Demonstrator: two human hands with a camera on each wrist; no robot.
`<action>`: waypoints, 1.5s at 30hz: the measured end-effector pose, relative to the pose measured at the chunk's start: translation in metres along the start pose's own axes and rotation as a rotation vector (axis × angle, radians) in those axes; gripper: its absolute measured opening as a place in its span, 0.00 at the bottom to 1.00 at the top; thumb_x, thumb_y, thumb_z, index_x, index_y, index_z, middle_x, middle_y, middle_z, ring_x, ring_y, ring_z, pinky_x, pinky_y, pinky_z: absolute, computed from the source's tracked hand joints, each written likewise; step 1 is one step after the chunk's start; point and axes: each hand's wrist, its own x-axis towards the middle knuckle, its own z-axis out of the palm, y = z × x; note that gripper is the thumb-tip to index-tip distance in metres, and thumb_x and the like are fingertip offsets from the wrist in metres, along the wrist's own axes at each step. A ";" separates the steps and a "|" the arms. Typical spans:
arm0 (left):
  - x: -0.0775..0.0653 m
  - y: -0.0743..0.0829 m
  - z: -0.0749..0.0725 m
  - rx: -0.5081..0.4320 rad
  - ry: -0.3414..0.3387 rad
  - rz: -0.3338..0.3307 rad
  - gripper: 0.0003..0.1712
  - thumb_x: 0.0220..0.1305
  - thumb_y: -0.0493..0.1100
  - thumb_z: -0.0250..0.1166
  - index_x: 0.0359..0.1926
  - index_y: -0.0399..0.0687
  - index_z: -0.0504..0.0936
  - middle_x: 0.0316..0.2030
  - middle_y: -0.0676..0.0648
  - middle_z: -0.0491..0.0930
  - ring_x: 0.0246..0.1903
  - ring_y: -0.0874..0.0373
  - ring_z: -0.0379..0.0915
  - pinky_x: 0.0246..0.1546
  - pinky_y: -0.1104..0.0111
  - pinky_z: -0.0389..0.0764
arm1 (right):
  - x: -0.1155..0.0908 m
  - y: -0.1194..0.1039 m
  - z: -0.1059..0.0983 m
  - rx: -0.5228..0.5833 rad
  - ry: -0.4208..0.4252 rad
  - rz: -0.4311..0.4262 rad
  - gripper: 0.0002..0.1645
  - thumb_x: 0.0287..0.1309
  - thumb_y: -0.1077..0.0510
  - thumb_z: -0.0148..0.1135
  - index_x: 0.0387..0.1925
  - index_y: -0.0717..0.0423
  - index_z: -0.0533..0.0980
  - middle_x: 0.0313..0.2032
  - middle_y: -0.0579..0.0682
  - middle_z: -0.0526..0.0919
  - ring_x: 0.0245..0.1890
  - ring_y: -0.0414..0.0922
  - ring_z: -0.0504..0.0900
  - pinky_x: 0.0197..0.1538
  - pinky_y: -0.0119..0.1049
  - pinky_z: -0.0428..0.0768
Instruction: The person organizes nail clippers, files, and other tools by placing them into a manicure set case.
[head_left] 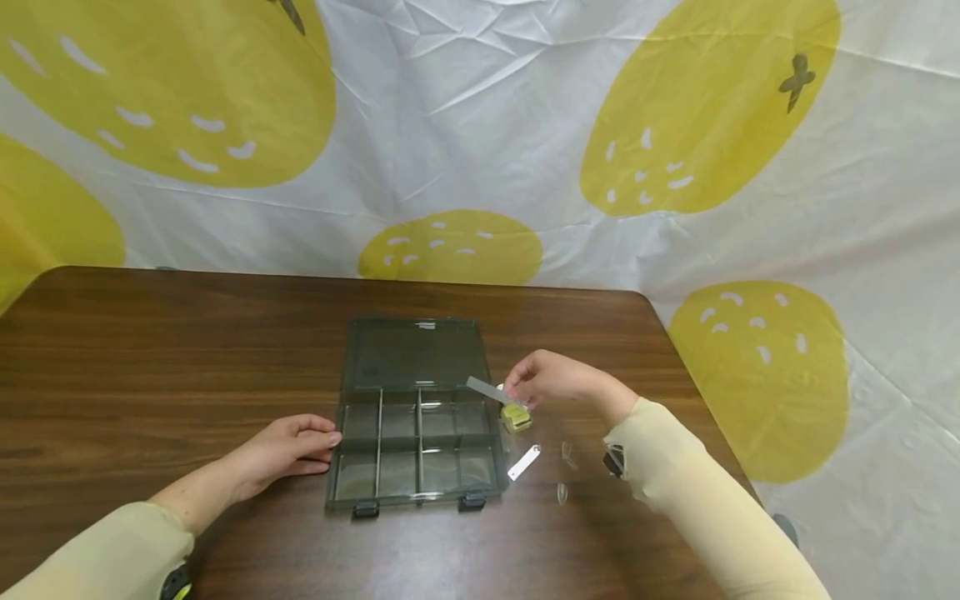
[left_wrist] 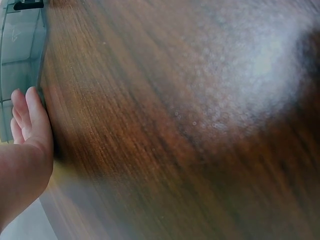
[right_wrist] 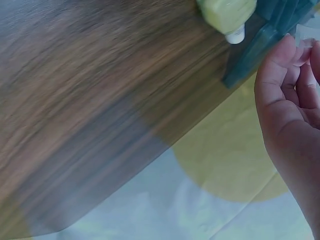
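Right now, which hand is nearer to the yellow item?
Right: the right hand is just beside the yellow item; the left hand is across the box, at its left edge.

A dark brown, wood-grained table [head_left: 187, 350] with rounded far corners spreads beneath the left fingers [head_left: 321, 441] and right fingers [head_left: 519, 385]. Beyond both, a creased white cloth [head_left: 480, 117] hangs, printed with large yellow shapes [head_left: 712, 117]; it runs on to the right of the right fingers. Pale glare [head_left: 408, 575] shines on the table nearer than the fingers.
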 end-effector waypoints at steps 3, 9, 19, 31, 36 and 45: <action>0.000 0.000 0.000 -0.002 0.001 0.000 0.28 0.67 0.42 0.56 0.56 0.23 0.60 0.39 0.49 0.76 0.38 0.62 0.74 0.43 0.70 0.81 | 0.004 -0.008 0.004 -0.022 -0.016 -0.009 0.09 0.57 0.68 0.55 0.38 0.71 0.77 0.26 0.44 0.77 0.26 0.37 0.73 0.35 0.30 0.77; 0.000 0.000 0.000 -0.004 0.001 0.000 0.28 0.66 0.42 0.56 0.56 0.23 0.60 0.39 0.48 0.76 0.38 0.62 0.74 0.44 0.69 0.81 | 0.013 -0.019 0.012 -0.070 -0.034 -0.012 0.09 0.58 0.67 0.56 0.38 0.70 0.78 0.25 0.43 0.75 0.26 0.37 0.73 0.37 0.31 0.79; -0.001 0.002 0.001 -0.009 0.000 0.003 0.28 0.66 0.42 0.56 0.56 0.23 0.60 0.39 0.48 0.75 0.38 0.62 0.74 0.43 0.70 0.81 | 0.019 -0.029 0.022 -0.172 -0.032 -0.019 0.08 0.58 0.66 0.58 0.38 0.67 0.79 0.26 0.45 0.77 0.26 0.36 0.73 0.36 0.30 0.80; -0.002 0.002 0.002 -0.008 0.002 0.008 0.27 0.66 0.42 0.56 0.55 0.23 0.60 0.39 0.48 0.75 0.38 0.62 0.73 0.43 0.70 0.81 | 0.020 -0.029 0.025 -0.152 0.015 0.024 0.09 0.55 0.68 0.60 0.38 0.68 0.80 0.29 0.49 0.81 0.27 0.38 0.76 0.35 0.32 0.82; -0.002 0.002 0.002 -0.004 -0.002 0.008 0.28 0.67 0.42 0.56 0.56 0.23 0.60 0.40 0.48 0.75 0.38 0.62 0.73 0.44 0.69 0.81 | 0.016 -0.023 0.022 -0.122 0.029 0.047 0.10 0.56 0.66 0.59 0.39 0.68 0.80 0.32 0.56 0.83 0.26 0.40 0.78 0.36 0.33 0.82; -0.002 0.002 0.003 -0.005 0.003 0.013 0.27 0.66 0.42 0.56 0.55 0.23 0.61 0.39 0.49 0.76 0.38 0.62 0.74 0.43 0.70 0.81 | 0.004 -0.010 0.017 -0.050 0.004 0.047 0.05 0.51 0.68 0.61 0.32 0.65 0.78 0.24 0.48 0.81 0.24 0.39 0.76 0.34 0.35 0.81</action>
